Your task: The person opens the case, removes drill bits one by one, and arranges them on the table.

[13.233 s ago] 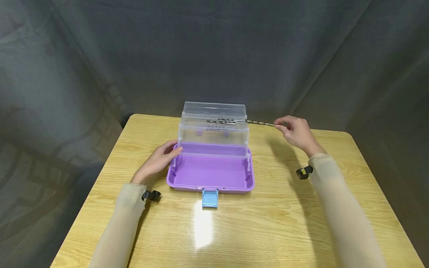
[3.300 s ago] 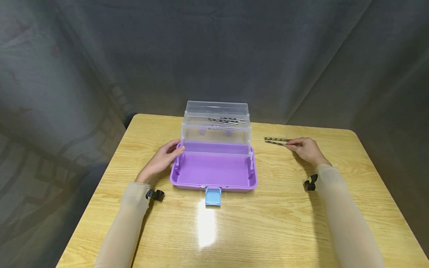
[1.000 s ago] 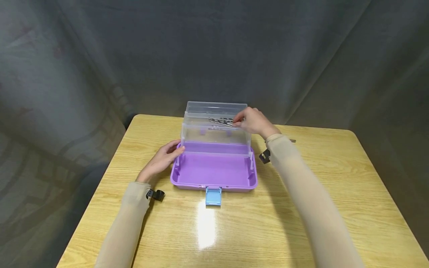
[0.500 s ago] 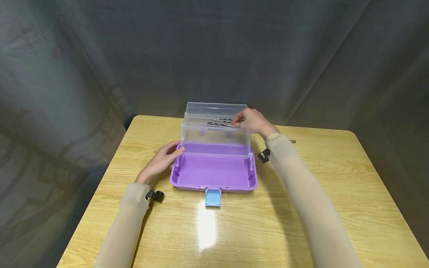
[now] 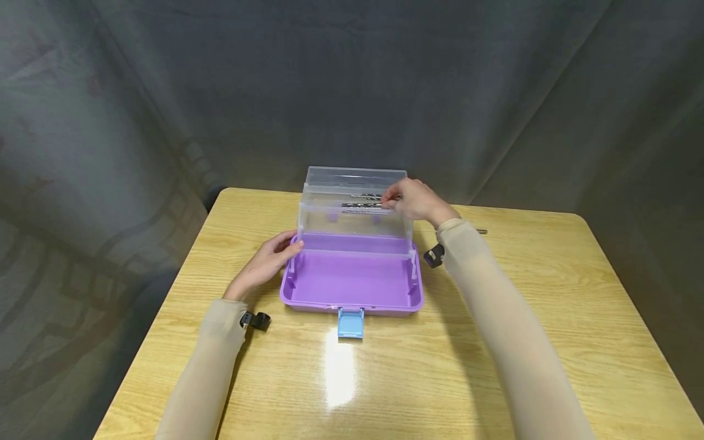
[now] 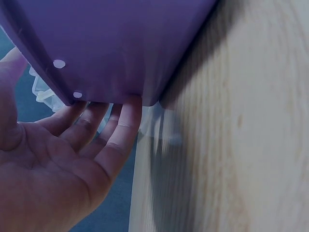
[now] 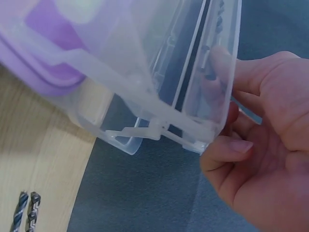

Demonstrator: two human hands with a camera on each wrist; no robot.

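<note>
Two fingers (image 5: 389, 197) pinching drill bit (image 5: 365, 197), left hand (image 5: 266, 261) steadying toolbox (image 5: 352, 287)

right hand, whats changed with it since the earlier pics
The right hand left the two drill bits it had laid on the table, moved left to the clear upper tray of the box, and now pinches another drill bit there. The left hand stayed against the purple base; the box has not moved.
</note>
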